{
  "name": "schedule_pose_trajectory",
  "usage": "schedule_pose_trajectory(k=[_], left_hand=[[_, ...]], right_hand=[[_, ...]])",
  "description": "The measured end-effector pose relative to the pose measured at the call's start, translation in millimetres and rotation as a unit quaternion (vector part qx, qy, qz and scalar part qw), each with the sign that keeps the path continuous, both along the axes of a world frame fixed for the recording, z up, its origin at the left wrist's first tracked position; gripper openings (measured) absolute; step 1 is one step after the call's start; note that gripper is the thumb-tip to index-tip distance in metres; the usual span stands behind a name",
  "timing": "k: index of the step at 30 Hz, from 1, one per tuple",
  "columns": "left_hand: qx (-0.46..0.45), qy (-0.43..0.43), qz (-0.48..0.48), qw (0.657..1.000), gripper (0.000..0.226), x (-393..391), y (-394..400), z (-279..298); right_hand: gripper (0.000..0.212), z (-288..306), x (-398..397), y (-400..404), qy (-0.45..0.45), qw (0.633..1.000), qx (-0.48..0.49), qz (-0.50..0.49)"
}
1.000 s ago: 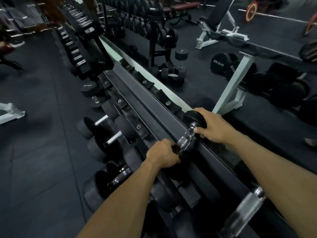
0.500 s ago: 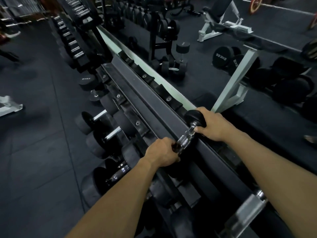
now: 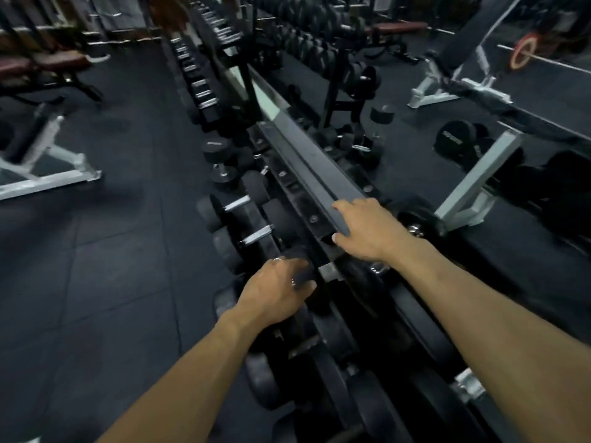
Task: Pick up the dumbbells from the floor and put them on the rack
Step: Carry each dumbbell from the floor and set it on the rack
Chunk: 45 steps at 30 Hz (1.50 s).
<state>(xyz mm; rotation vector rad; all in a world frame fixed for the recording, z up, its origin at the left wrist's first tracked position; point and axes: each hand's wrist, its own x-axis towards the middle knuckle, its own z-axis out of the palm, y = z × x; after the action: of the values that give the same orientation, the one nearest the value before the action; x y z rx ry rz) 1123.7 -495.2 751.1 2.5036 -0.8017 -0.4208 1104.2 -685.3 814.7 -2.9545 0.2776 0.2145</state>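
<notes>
A black dumbbell point(image 3: 413, 216) with a chrome handle lies across the top rails of the long black rack point(image 3: 307, 161). Most of its handle is hidden under my right wrist. My right hand point(image 3: 367, 233) hovers over the rail just left of it, fingers spread and holding nothing. My left hand point(image 3: 276, 290) is lower and nearer, above the rack's front edge, its fingers apart and empty. Another dumbbell point(image 3: 220, 155) stands on end on the floor beside the rack.
Several dumbbells point(image 3: 238, 204) fill the rack's lower tier on the left. A white bench frame point(image 3: 54, 177) stands on the dark rubber floor at the left. Beyond the rack are more dumbbells point(image 3: 361, 145), a white post point(image 3: 476, 180) and a bench point(image 3: 463, 81).
Both hands have let go of the dumbbell, which now rests on the rack. My right hand slid left over the rail and my left hand dropped back. The view has lifted.
</notes>
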Motion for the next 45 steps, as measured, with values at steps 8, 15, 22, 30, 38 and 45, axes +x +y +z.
schedule_pose_trajectory(k=[8,15,22,30,38,45], left_hand=[[0.038,-0.002,0.102,0.994,0.036,-63.9,210.0,-23.3],[0.068,0.064,0.208,0.974,0.044,-149.7,378.6,-87.8],[0.067,0.17,0.286,0.941,0.042,-223.8,469.9,-206.7],[0.099,0.267,0.301,0.91,0.045,-271.8,506.0,-431.3],[0.102,0.317,0.293,0.896,0.053,-296.5,527.1,-649.4],[0.092,0.346,0.288,0.888,0.073,-286.7,516.7,-736.6]], right_hand=[[0.064,-25.4,-32.3,204.9,0.044,0.989,0.031,0.141],[0.065,-98.0,-75.1,365.6,0.124,0.963,0.06,0.231],[0.065,-229.9,-102.2,460.5,0.227,0.934,0.07,0.268],[0.067,-467.2,-135.7,512.6,0.323,0.89,0.067,0.314],[0.078,-671.6,-149.2,519.9,0.364,0.892,0.073,0.258],[0.078,-757.6,-151.4,531.5,0.354,0.9,0.127,0.22]])
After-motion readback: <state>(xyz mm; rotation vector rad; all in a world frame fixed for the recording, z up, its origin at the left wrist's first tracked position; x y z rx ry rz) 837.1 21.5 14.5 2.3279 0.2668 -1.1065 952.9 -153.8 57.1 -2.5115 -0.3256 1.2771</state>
